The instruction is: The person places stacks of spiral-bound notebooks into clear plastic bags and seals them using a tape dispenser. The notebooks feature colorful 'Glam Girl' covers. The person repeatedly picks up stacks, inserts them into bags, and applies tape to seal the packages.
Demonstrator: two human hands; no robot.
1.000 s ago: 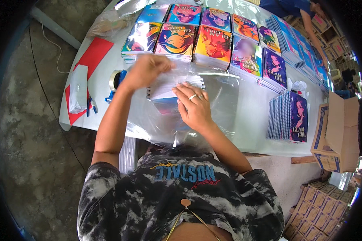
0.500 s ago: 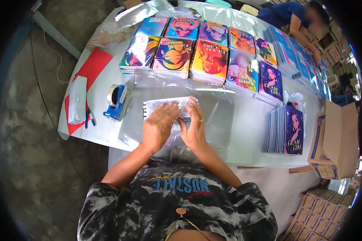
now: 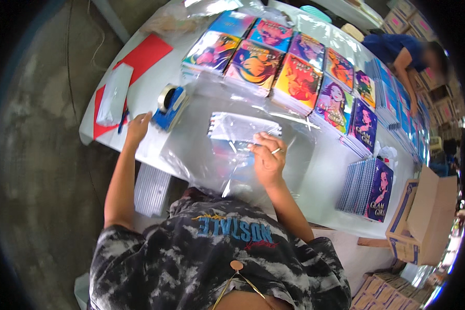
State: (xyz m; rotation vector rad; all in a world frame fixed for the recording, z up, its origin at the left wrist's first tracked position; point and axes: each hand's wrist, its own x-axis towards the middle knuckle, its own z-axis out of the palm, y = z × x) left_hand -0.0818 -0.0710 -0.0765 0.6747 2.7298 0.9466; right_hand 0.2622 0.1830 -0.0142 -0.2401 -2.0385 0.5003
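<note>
Well, from my end the right hand sits with bent fingers at the near right edge of a spiral-bound bundle; I can't tell whether it pinches the clear plastic there or only presses on it; the bundle lies on the table in front of the person, its lower part blurred by glare, and I can't make out whether the plastic is a bag or a loose sheet; the left hand is just beside a blue tape dispenser, its fingertips too blurred for me to say whether they touch it or are closed; a slim blue tool lies near that hand, its kind unclear to me.

Farther out, I see rows of colourful notebooks beyond the bundle; at the right stands a cardboard box, flaps up, its contents hidden from me; below it, stacked cartons are cut off by the dark rim; at upper right a co-worker in blue reaches over blue stacks.
</note>
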